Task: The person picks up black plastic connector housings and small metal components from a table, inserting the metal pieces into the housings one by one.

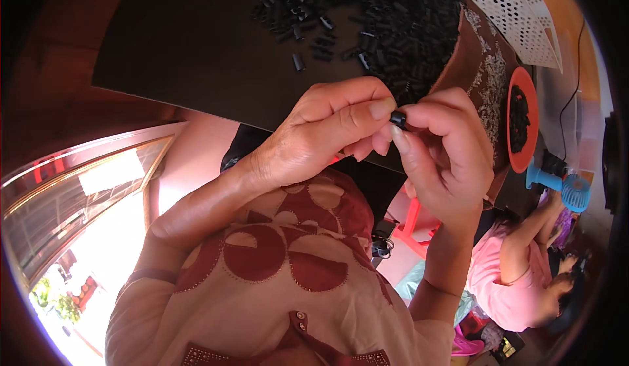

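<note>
A small black cylindrical part (pixel 398 118) is pinched between my two hands, just above the near edge of the dark table (pixel 183 58). My left hand (pixel 334 120) grips one end of it with thumb and forefinger. From the other side my right hand (pixel 445 146) holds it between thumb and forefinger, the other fingers curled. Much of the part is covered by the fingertips. Beyond my hands, a large heap of similar black tubular pieces (pixel 373 25) spreads over the table, with a single loose piece (pixel 299 62) apart from it.
Many tiny silvery pieces (pixel 488 71) lie on a brown surface to the right. Near them are a white perforated basket (pixel 511 6), a red bowl (pixel 513 150) with black parts in it, and a small blue fan (pixel 575 192). Another person in pink (pixel 508 274) is at lower right.
</note>
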Available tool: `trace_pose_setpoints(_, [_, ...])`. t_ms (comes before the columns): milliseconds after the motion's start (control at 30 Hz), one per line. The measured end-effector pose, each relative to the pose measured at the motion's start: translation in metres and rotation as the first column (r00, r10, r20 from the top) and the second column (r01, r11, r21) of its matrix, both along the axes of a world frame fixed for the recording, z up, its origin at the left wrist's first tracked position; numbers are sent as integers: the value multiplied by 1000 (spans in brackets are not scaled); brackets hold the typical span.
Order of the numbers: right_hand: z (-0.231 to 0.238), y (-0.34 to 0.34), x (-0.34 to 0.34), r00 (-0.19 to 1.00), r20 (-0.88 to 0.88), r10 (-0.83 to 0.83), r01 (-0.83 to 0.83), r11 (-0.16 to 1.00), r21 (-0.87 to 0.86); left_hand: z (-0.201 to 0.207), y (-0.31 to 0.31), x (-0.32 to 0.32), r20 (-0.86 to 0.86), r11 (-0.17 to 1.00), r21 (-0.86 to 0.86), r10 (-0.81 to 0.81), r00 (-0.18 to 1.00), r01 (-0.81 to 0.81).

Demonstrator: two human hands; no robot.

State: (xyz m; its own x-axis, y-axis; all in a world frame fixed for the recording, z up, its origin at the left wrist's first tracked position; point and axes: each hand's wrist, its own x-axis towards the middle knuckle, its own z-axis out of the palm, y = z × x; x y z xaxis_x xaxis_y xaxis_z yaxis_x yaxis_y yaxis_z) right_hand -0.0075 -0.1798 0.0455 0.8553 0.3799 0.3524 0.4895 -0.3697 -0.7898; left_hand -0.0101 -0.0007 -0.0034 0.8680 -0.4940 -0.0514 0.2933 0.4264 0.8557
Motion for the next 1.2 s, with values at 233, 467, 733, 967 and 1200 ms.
trace_pose_setpoints(233, [0,-16,-1,987,162,-4,23,993,-116,7,1,1,10,994,100,-44,999,42])
trace_pose_setpoints(467, [1,-109,6,871,-14,-492,462,828,-317,6,-8,-1,-2,1000,-1,14,1000,-14])
trace_pose_setpoints(733, [-6,-123,24,896,114,-429,422,745,-516,9,-9,-4,-15,999,32,31,999,-31])
trace_pose_setpoints(967, [-11,-125,45,920,179,-350,385,712,-587,3,-5,-2,63,997,65,-36,997,32])
trace_pose_setpoints(1200, [-9,-121,60,933,257,-251,357,590,-724,3,-6,-1,63,997,73,-45,997,40])
